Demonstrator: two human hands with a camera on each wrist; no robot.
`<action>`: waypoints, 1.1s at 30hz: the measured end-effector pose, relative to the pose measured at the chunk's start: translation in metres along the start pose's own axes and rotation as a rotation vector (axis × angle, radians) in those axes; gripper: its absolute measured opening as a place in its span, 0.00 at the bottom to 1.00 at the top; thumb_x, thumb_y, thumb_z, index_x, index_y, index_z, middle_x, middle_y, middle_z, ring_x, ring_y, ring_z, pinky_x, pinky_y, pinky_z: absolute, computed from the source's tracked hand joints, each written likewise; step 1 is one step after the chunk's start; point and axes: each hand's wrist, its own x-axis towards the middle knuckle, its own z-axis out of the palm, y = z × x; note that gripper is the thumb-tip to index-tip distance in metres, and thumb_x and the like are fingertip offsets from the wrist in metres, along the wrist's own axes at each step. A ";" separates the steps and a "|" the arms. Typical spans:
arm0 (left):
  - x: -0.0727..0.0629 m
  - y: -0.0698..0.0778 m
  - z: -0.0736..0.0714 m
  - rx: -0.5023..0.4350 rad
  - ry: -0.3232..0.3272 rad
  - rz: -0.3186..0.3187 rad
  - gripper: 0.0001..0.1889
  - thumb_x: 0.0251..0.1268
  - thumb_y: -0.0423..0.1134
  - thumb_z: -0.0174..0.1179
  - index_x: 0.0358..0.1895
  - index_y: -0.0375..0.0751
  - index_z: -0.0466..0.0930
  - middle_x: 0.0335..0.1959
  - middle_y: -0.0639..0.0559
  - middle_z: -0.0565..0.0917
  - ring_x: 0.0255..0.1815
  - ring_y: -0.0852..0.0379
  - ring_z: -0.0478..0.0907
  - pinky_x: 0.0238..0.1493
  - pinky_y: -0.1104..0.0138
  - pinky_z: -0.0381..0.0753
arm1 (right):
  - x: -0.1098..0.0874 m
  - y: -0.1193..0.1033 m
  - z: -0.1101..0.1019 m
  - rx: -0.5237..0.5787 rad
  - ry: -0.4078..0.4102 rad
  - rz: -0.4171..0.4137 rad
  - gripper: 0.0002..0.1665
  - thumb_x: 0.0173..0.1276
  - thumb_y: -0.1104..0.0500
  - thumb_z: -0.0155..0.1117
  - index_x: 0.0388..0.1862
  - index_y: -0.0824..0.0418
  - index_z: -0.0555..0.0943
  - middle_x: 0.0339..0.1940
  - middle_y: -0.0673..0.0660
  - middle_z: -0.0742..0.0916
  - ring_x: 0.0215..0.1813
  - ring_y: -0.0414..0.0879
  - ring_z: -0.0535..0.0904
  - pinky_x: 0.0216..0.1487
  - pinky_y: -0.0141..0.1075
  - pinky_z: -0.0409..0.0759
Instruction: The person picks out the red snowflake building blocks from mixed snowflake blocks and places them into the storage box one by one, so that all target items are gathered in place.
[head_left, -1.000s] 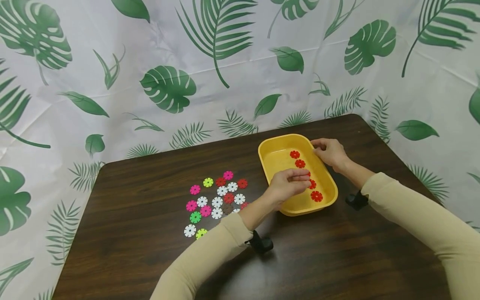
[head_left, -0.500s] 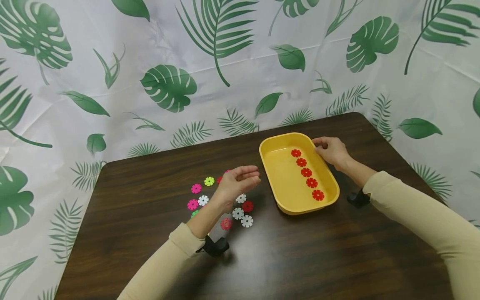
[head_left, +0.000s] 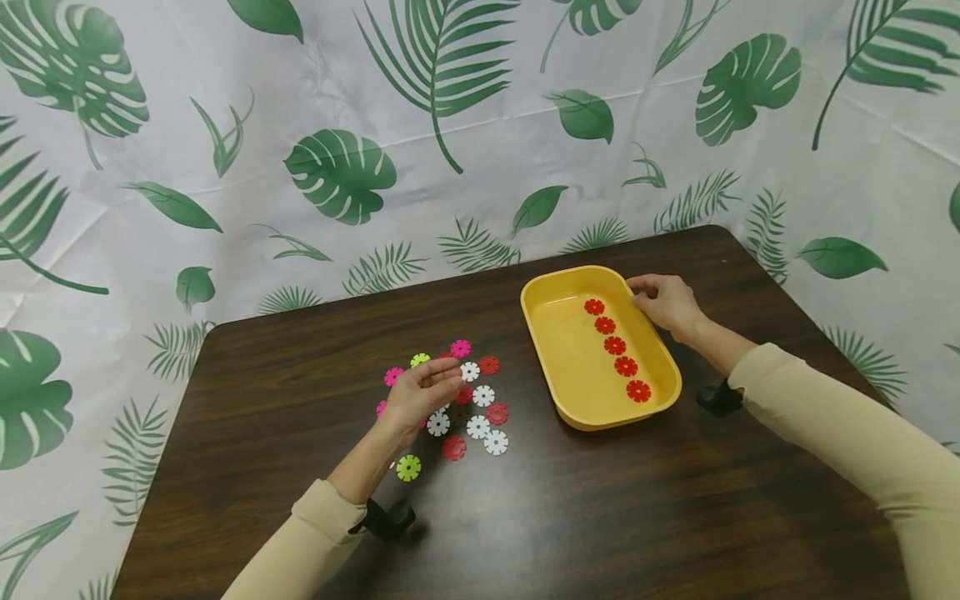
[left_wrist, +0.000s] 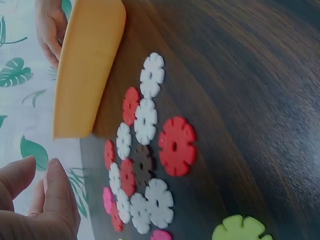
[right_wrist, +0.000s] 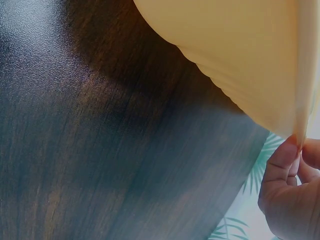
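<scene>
Head: left hand (head_left: 412,402), fingers loosely extended, narrow thumb gap, over notched discs (head_left: 477,422). Yellow tray (head_left: 570,367) at 2–3 o'clock from it, red discs (head_left: 611,344) inside in a row. Tabletop (head_left: 600,508) extends from tray toward 6 o'clock.

Left wrist: thumb, fingertips slightly apart, 8 o'clock.

Right wrist: right hand (right_wrist: 287,200), 4 o'clock, pinches tray rim (right_wrist: 304,75).
</scene>
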 end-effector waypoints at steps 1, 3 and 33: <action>0.000 -0.001 -0.002 0.000 0.000 0.001 0.23 0.74 0.25 0.58 0.69 0.21 0.71 0.62 0.28 0.79 0.47 0.61 0.85 0.59 0.65 0.84 | 0.000 0.000 0.000 -0.001 0.001 -0.001 0.24 0.82 0.67 0.50 0.71 0.76 0.71 0.58 0.76 0.80 0.50 0.63 0.82 0.55 0.47 0.88; 0.000 -0.003 -0.004 0.001 0.006 0.000 0.23 0.74 0.25 0.58 0.69 0.22 0.71 0.62 0.28 0.80 0.47 0.62 0.84 0.57 0.67 0.84 | 0.000 0.001 0.000 -0.002 0.002 -0.002 0.24 0.82 0.67 0.50 0.71 0.76 0.71 0.58 0.76 0.80 0.50 0.63 0.82 0.54 0.46 0.88; 0.044 -0.009 -0.020 0.102 0.170 0.030 0.21 0.70 0.21 0.61 0.65 0.21 0.75 0.61 0.27 0.79 0.47 0.60 0.80 0.43 0.81 0.80 | 0.000 0.000 -0.002 0.003 -0.005 0.000 0.24 0.82 0.67 0.52 0.72 0.77 0.70 0.57 0.76 0.80 0.49 0.63 0.81 0.57 0.48 0.87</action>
